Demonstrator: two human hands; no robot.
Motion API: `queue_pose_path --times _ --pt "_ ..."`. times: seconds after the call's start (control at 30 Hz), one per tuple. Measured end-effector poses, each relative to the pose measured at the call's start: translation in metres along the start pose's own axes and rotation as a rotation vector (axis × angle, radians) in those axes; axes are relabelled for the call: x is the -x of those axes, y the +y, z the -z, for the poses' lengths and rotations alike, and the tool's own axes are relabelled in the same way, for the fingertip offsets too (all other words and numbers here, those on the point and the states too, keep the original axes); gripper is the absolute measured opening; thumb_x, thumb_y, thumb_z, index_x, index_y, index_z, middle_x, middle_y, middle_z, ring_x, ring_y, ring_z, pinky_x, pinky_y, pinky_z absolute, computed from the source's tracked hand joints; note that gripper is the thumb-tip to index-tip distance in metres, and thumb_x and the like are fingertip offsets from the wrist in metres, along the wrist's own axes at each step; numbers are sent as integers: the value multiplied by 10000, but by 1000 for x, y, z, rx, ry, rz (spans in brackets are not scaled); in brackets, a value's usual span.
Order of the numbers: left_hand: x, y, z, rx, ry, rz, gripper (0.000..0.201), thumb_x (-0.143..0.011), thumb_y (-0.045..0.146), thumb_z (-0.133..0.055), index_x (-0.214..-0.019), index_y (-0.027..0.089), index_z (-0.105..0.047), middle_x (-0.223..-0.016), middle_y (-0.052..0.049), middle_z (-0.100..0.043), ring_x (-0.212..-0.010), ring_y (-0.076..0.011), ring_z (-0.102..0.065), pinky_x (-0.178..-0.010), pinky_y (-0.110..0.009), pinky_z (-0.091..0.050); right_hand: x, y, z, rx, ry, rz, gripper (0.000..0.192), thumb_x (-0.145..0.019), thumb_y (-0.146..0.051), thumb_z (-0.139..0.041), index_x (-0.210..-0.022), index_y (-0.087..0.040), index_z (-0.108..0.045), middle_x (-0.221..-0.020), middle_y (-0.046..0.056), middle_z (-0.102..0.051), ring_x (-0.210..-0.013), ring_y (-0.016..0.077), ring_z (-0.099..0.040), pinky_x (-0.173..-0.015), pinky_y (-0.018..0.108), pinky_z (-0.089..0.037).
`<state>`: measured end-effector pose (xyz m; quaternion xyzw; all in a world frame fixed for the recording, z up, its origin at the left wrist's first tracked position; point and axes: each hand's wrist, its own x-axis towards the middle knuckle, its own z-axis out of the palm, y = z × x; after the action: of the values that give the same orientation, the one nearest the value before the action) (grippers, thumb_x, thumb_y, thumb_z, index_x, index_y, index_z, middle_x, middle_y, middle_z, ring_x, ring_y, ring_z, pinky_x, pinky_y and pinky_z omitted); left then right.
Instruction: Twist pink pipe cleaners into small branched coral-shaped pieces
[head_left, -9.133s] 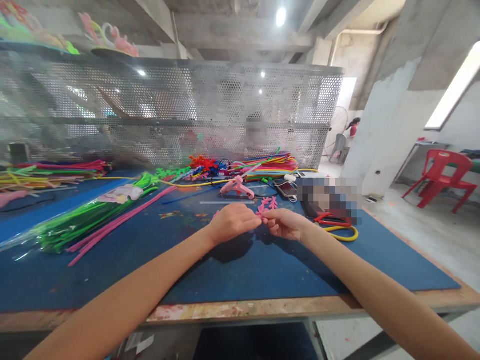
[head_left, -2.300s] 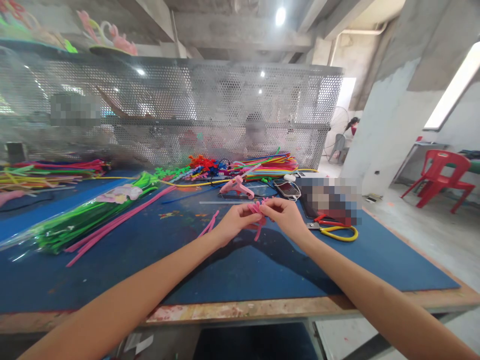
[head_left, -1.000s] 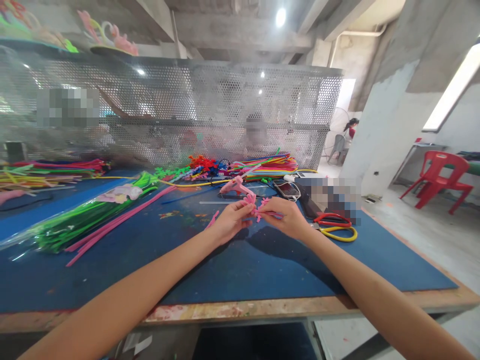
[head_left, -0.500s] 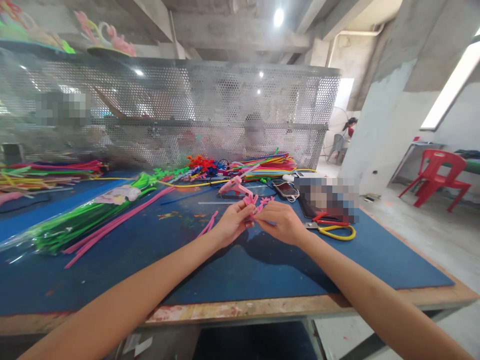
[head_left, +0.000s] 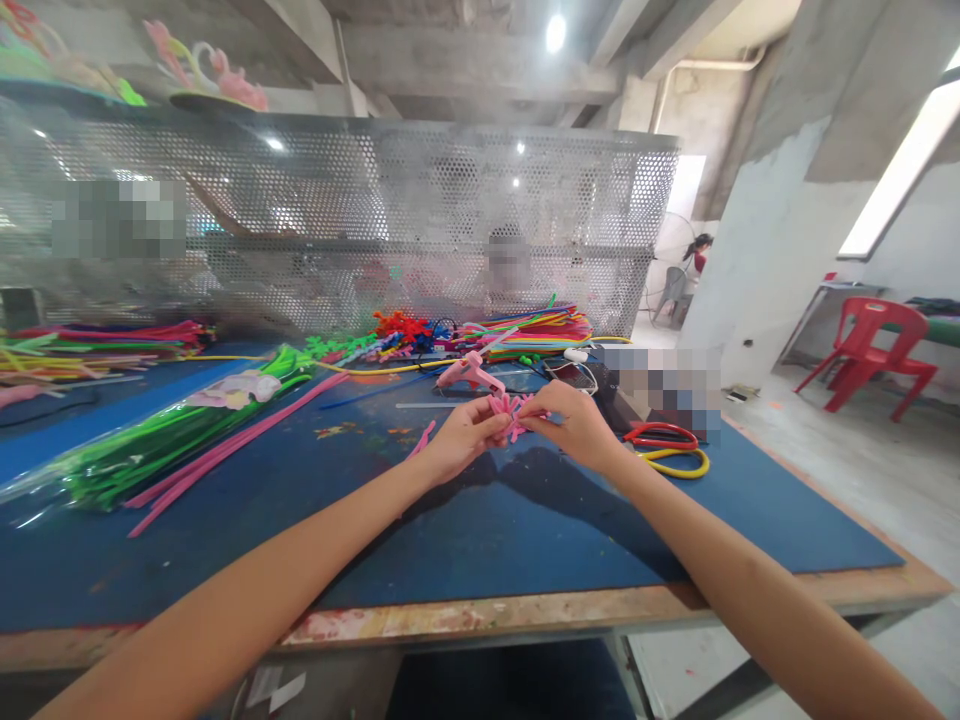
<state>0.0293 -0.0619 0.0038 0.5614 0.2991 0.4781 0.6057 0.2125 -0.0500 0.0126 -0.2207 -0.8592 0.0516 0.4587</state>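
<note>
Just in front of the pink glue gun (head_left: 471, 374), your left hand (head_left: 463, 438) and right hand (head_left: 574, 427) pinch the light, bendy pink pipe-cleaner piece (head_left: 515, 413) at its twisted middle.

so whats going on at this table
A person is working a small pink pipe-cleaner shape between both hands, left hand and right hand pinching it just above the blue mat. A pink glue gun lies behind it, red and yellow pliers to the right, and bundles of green pipe cleaners to the left.

A wooden workbench (head_left: 525, 612) carries a blue mat (head_left: 465, 530), bagged green pipe cleaners (head_left: 165, 430), a pink glue gun (head_left: 469, 374), and red-and-yellow-handled scissors (head_left: 667, 448).
</note>
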Motion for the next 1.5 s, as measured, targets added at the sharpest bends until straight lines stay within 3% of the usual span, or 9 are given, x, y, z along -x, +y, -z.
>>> queue_pose_path --times 0.27,0.43,0.53,0.7,1.0,1.23,1.37,1.5 --pt "0 -1 0 -90 -44 -13 283 -635 340 -727 -725 133 -557 -640 22 -569 -551 -75 -501 -572 -214 -390 5 -10 -1 415 110 161 158 -848 -242 -515 -783 -198 -651 -741 37 -659 -718 157 -500 -671 303 -337" --pt "1 5 -2 -292 -38 -50 287 -634 360 -710 -671 133 -539 -585 24 -566 -544 -83 -495 -560 -207 -373 6 -13 -3 483 145 171 162 -844 -241 -522 -740 -197 -639 -708 22 -650 -705 145 -500 -659 298 -318" --pt "3 8 -5 -381 -13 -79 263 -642 345 -698 -655 131 -546 -580 30 -558 -542 -80 -483 -559 -201 -370 6 -12 -5 467 142 139 159 -841 -235 -527 -731 -198 -636 -712 19 -656 -707 145 -502 -662 294 -325" --pt "5 3 -7 -374 52 -38 253 -709 367 -631 -794 134 -583 -692 17 -587 -558 -79 -486 -553 -201 -380 5 -11 -9 382 119 16 142 -843 -222 -522 -771 -193 -641 -751 20 -666 -711 144 -514 -651 278 -347" --pt "5 3 -2 -379 24 -25 233 -663 319 -689 -770 116 -649 -671 -10 -623 -594 -92 -522 -605 -210 -414 6 -9 -9 344 90 -15 141 -844 -233 -525 -803 -195 -654 -789 31 -666 -736 156 -524 -674 285 -378" --pt "7 1 -7 -101 83 27 274 -566 269 -771 -763 116 -656 -674 -14 -646 -585 -98 -568 -624 -236 -467 5 -8 -9 214 162 -20 155 -843 -246 -531 -808 -202 -676 -753 36 -661 -704 156 -531 -662 289 -412" --pt "8 2 -11 41 177 -9 257 -549 241 -787 -724 119 -644 -655 9 -632 -572 -84 -567 -619 -222 -479 6 -13 -12 104 232 -55 145 -831 -235 -544 -841 -208 -685 -728 36 -661 -680 153 -534 -658 289 -431" --pt "7 2 -11 113 229 -30 276 -540 248 -795 -726 110 -645 -643 8 -626 -580 -81 -569 -645 -223 -486 8 -23 -19 -22 216 -114 169 -827 -225 -539 -916 -216 -683 -763 30 -679 -667 146 -558 -674 291 -441"
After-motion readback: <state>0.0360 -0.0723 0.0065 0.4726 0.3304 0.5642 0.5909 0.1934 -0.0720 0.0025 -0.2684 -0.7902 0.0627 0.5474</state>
